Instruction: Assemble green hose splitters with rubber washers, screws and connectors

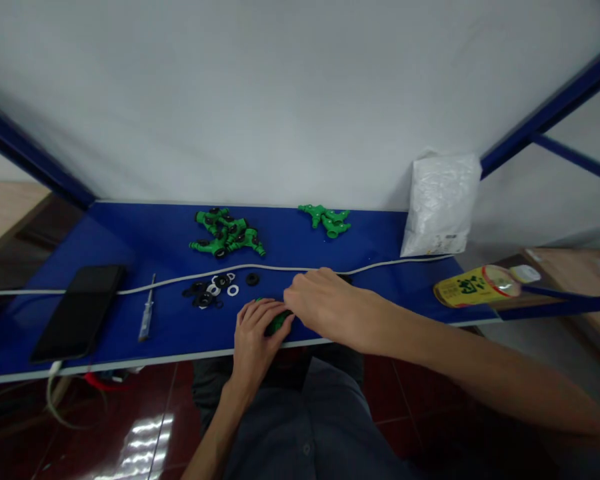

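Note:
My left hand [256, 327] is closed around a green plastic hose fitting [276, 324] at the front edge of the blue shelf. Most of the fitting is hidden by the fingers. Right against it, my right hand [316, 299] forms a fist whose contents I cannot make out. Something dark [347, 279] shows just behind that fist. To the left lie several black caps and rings [205, 298] and white washers [233, 291]. A single black ring [253, 279] sits nearer my hands.
Green Y-shaped fittings with black parts [227, 233] are piled at the back; plain green ones [326, 219] lie right of them. A white cable [275, 268] crosses the shelf [145, 233]. Around are a phone [77, 313], screwdriver [147, 313], white bag [441, 203] and yellow-labelled bottle [475, 285].

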The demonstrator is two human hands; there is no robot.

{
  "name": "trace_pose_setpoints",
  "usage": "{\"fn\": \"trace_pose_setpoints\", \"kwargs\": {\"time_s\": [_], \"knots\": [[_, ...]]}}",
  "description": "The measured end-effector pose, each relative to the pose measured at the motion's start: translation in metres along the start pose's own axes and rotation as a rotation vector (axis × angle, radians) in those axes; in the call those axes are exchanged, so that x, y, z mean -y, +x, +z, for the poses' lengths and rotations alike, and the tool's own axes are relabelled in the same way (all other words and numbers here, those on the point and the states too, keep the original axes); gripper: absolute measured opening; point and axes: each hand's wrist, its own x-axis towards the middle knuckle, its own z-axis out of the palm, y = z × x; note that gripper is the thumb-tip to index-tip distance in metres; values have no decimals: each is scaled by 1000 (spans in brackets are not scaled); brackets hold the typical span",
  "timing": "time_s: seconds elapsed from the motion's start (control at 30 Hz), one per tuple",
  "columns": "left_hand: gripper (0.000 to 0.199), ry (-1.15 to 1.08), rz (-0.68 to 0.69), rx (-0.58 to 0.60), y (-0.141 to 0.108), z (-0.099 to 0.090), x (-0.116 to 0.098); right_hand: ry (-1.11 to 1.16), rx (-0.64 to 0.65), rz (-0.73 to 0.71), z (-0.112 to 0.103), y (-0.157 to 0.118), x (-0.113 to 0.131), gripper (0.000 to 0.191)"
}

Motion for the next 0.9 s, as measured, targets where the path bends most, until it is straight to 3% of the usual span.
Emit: {"fn": "trace_pose_setpoints", "kwargs": {"time_s": [0.1,0.17,0.23,0.33,0.43,0.53,0.73,0.9], "knots": [[14,-22,-26,24,-1,1,0,112,-134,153,30,-8,-29,16],[16,-24,-43,29,-2,1,0,307,-223,215,61,-21,-49,23],[16,-26,-50,28,-2,1,-1,447,-417,273,100,-37,-64,17],[14,-31,-44,24,-1,0,-1,419,-520,377,159,-55,-70,15],[12,-35,-54,41,0,0,0,365,-625,494,199,-62,-60,9],[13,-37,-88,60,2,0,3,338,-712,582,211,-58,-49,19],[18,-41,-119,107,8,-3,6,352,-832,685,203,-43,-42,17],[20,-106,-192,157,17,-1,-1,394,-853,717,198,-24,-42,23]]}}
